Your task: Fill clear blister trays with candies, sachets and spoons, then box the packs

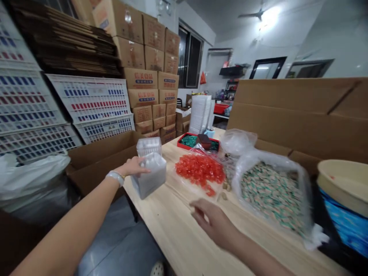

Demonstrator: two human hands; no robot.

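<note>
My left hand (134,167) reaches to the left edge of the wooden table (175,230) and rests its fingers on a stack of clear plastic containers (151,174) lying tilted there; a second stack (148,146) stands just behind it. My right hand (211,220) hovers low over the table with loosely curled fingers spread apart, holding nothing. Beyond it lies an open bag of red wrapped candies (200,170). To the right, a large clear bag (273,193) holds green-and-white wrapped candies. A few loose candies (223,196) lie between the two bags.
A red tray of green candies (189,141) sits at the far end, behind it a tall stack of white containers (200,114). An open cardboard box (299,115) bounds the right side; a beige basin (342,184) stands at far right. Cartons and crates line the left wall.
</note>
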